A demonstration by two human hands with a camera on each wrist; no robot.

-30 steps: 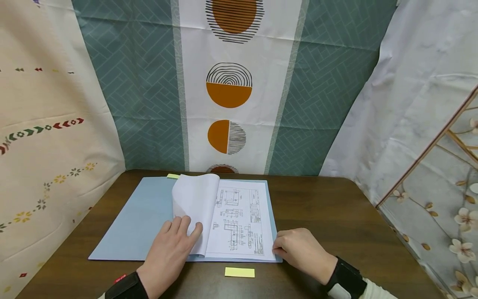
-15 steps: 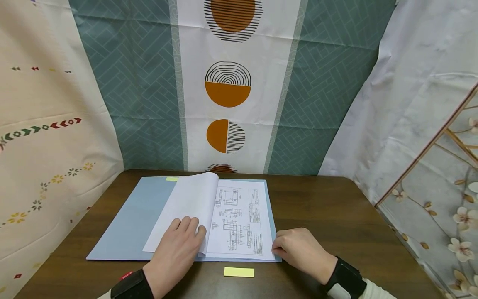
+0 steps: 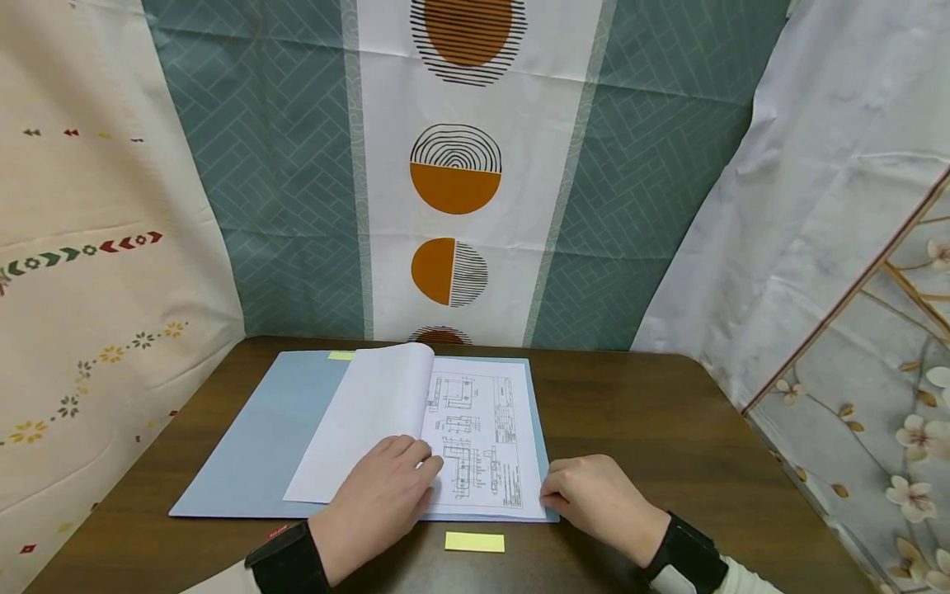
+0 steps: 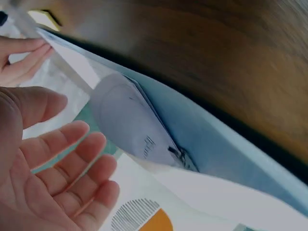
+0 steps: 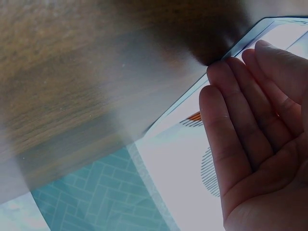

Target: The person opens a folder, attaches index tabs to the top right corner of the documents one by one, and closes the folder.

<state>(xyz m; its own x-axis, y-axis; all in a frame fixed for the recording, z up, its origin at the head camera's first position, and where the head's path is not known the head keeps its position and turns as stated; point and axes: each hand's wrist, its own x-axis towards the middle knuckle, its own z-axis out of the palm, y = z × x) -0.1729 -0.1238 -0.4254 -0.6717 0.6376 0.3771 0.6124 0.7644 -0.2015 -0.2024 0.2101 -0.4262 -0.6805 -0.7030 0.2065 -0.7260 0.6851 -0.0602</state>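
A pale blue folder [image 3: 245, 462] lies spread on the table, a stack of white sheets in its right half. The top sheet [image 3: 364, 404] is turned over to the left, curving near the middle with its blank back up. Right of it shows a page with a technical drawing [image 3: 475, 429]. My left hand [image 3: 382, 499] is over the lower part of the fold; in the left wrist view its fingers [image 4: 86, 144] are extended and relaxed, holding nothing. My right hand [image 3: 597, 499] rests at the folder's lower right corner, its fingertips touching the edge with fingers nearly straight [image 5: 236, 101].
A yellow sticky note [image 3: 475, 542] lies on the brown table [image 3: 631, 404] in front of the folder. Another yellow tab [image 3: 340, 355] shows at the folder's top edge. Patterned cloths [image 3: 297, 206] hang behind and at both sides.
The turned sheet has come down flatter to the left over the folder's left half. My left hand has moved right towards the fold. My right hand has stayed at the corner.
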